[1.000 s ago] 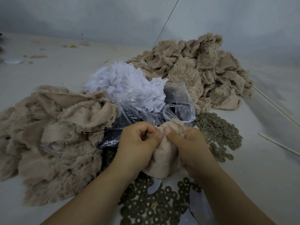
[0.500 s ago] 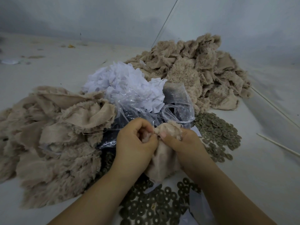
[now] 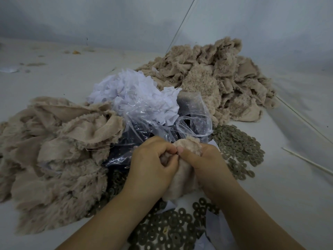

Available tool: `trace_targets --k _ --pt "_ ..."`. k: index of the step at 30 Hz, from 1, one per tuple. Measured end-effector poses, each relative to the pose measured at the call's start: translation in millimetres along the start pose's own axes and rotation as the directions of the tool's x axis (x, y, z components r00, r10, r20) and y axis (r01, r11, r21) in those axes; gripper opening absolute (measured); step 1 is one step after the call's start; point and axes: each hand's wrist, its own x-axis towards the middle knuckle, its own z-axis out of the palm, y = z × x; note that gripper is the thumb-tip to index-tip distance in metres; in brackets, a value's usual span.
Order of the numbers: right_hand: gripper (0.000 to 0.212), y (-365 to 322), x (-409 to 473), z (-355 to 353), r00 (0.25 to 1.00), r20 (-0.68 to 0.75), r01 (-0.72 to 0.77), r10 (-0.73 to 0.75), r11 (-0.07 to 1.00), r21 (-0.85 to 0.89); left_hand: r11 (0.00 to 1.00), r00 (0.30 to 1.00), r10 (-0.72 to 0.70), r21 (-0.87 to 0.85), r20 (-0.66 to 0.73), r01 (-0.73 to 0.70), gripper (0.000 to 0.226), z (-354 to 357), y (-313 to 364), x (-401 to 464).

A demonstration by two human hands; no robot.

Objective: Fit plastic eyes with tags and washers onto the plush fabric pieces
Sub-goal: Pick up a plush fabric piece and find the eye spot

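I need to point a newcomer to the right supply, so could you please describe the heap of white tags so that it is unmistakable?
Start at the large beige plush fabric pile at the far right. Just left of it, beyond both hands, sits the crumpled white paper tag heap, partly draped by a clear plastic bag. It is the only white, papery mound among beige fabric and dull green washers.

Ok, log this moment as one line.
left hand: grips plush piece | right hand: pinches plush piece | eye: tiny dark spot between thumbs, unclear | washers: loose
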Motion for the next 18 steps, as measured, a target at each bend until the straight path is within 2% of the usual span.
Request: trace_targets --k 4,6,9,11,13,15,16,18 --pt "0.02 2.8 1.6 -6.3 0.999 -0.003 -0.052 0.052 0.997 0.061 0.997 0.992 -0.076 -0.024 0.097 0.079 0.017 -1.3 6.2 5.9" --pt "0.023 2.0 4.0 -8.9 0.999 -0.045 -0.024 0.025 0.999 0.042 0.998 0.996 -0.004 0.065 0.09 -0.002 0.013 -4.4 10.4 19.1" --pt "0.045 -0.5 5.9 -9.3 0.995 -0.096 0.019 -0.02 1.0 -0.013 0.947 0.983 0.177 0.263 0.058 -0.186 0.006 -6.7 13.2 54.6" --pt "0.048 -1.9 4.3 -7.1 0.994 -0.112 -0.004 0.003 1.0 -0.011 0.866 0.968 0.18 0.438 0.177 -0.241 0.007 -1.6 10.0 80.8" --pt "0.047 -3.5 3.6 -5.2 0.991 -0.134 -0.019 0.015 0.999 -0.028 0.695 0.943 0.074 0.661 0.324 -0.282 0.01 8.6 3.1 100.1" --pt "0.046 -4.7 5.2 -5.3 0.987 -0.161 0.006 -0.017 0.998 -0.069 0.554 0.92 0.011 0.764 0.391 -0.331 0.008 14.7 -1.7 106.5" --pt "0.044 -4.6 6.5 -6.2 0.983 -0.177 0.026 -0.044 0.994 -0.104 0.527 0.918 -0.006 0.782 0.395 -0.333 0.004 16.2 -3.0 107.1" --pt "0.042 -4.9 7.6 -7.5 0.975 -0.2 0.058 -0.092 0.984 -0.171 0.525 0.926 -0.011 0.79 0.378 -0.317 0.014 18.2 -6.6 107.0"
